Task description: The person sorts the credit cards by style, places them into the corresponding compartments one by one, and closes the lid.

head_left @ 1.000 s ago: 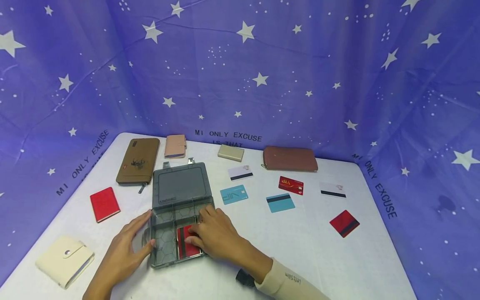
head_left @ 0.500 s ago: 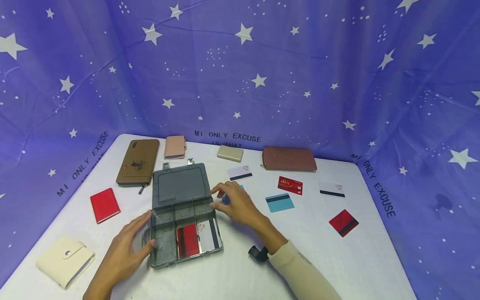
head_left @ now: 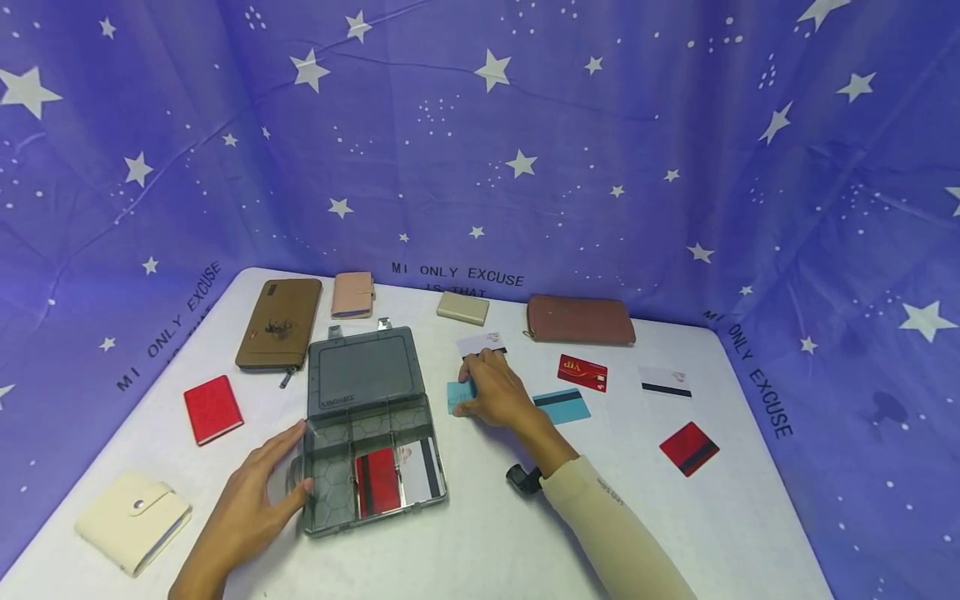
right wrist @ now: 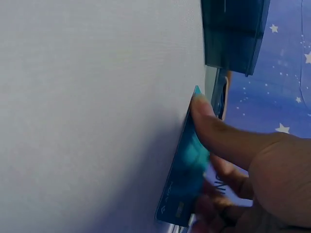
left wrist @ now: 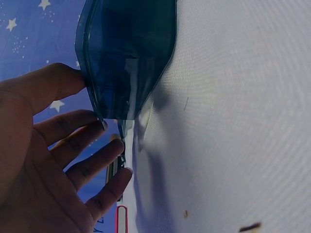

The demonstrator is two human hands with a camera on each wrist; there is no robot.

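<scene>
A translucent grey divided box (head_left: 365, 462) lies with its lid folded back. Two of its front compartments hold cards: a red card with a black stripe (head_left: 378, 482) in the middle, a white striped card (head_left: 420, 469) at the right. Beside the box's left wall rests my left hand (head_left: 251, 500), its thumb touching the rim in the left wrist view and its fingers loosely spread. To the right of the box, my right hand (head_left: 495, 392) pinches a light blue card (right wrist: 187, 170) by its edges between thumb and fingers. The hand covers part of that card in the head view.
Right of the box lie another blue card (head_left: 562, 406), a red VIP card (head_left: 582, 372), white cards (head_left: 666, 381) and a dark red card (head_left: 689, 449). Around the edges are a brown wallet (head_left: 279, 325), a reddish-brown wallet (head_left: 581, 319), a red notebook (head_left: 213, 409) and a cream wallet (head_left: 133, 521).
My right hand has left the box's right compartment, where the white card now shows, and moved right onto the light blue card, gripping it. The left hand stays at the box's side.
</scene>
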